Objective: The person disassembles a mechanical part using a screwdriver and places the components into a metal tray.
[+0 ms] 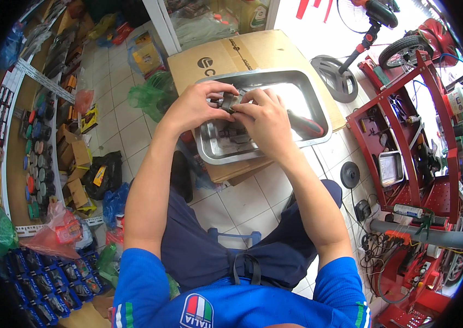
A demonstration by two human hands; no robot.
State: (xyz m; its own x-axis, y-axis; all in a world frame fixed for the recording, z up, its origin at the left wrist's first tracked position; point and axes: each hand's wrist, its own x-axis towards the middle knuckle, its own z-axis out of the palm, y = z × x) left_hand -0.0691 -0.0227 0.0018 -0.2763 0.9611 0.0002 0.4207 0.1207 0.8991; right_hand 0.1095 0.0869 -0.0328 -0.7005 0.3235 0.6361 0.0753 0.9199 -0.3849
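Both my hands are closed around a small grey metal part (229, 102) above a shallow steel tray (312, 90). My left hand (194, 107) grips it from the left, thumb below and fingers above. From the right, my right hand (266, 116) pinches it between thumb and fingertips. The fingers cover much of the part, so its exact kind does not show. More dark metal pieces (235, 133) lie in the tray beneath my hands. A tool's red and black handle (306, 124) rests inside the tray at the right.
The tray stands on a large cardboard box (188, 66). A red tool trolley (413, 131) and a stand with a round grey base (334, 79) are at the right. Shelves of small goods (40, 158) line the left. Blue parts bins (51, 287) sit at the lower left.
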